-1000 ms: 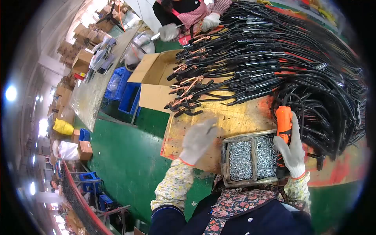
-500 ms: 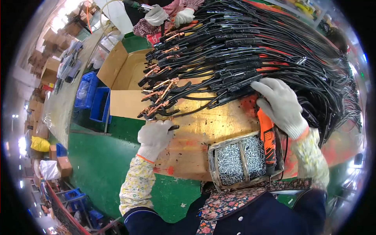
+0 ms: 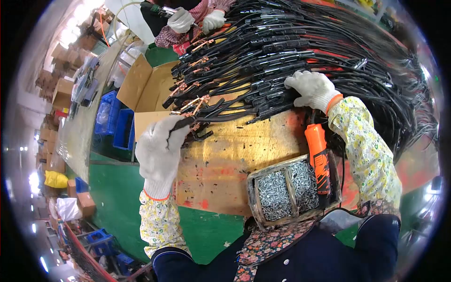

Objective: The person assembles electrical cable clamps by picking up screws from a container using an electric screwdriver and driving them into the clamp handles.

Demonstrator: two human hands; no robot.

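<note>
My left hand (image 3: 162,145), in a white knit glove, is closed round a black clamp handle (image 3: 183,123) at the near left end of the pile. Copper jaws (image 3: 201,101) of other black clamps show just beyond it. My right hand (image 3: 314,90), gloved too, lies over the black handles (image 3: 275,101), with its fingers curled down on one at the near side. The fingertips are partly hidden, but they appear to grip it. Below that hand, an orange power screwdriver (image 3: 318,157) rests on the edge of a divided wooden box (image 3: 253,197) filled with small silver screws (image 3: 273,196).
Black cables (image 3: 376,89) run from the clamps to the right. Cardboard (image 3: 211,183) covers the worktable. An open carton (image 3: 152,89) and blue bins (image 3: 124,129) stand at left. Across the table, a co-worker's gloved hands (image 3: 213,21) work with a tool.
My left hand has risen and come closer to the camera, still round the black handle. My right hand has moved up and left from beside the screwdriver onto the black handles, its fingers curling.
</note>
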